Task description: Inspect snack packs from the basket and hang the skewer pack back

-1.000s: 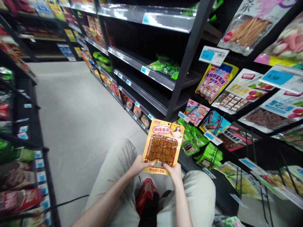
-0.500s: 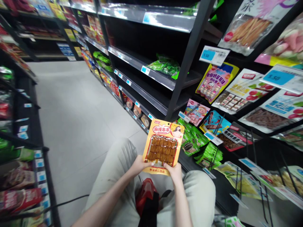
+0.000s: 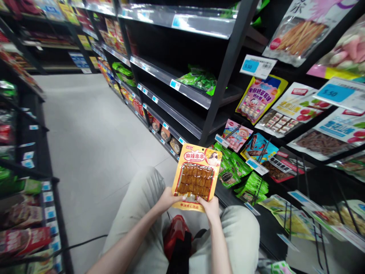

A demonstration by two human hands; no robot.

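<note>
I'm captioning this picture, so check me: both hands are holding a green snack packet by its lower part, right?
Not quite: the snack packet is yellow, not green, as the head view shows. The left hand and right hand do hold it by its lower part.

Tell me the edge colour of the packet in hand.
The packet is yellow round its edges; head view shows it best.

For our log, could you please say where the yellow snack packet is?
The packet is below centre in head view, held by left hand and right hand.
</note>
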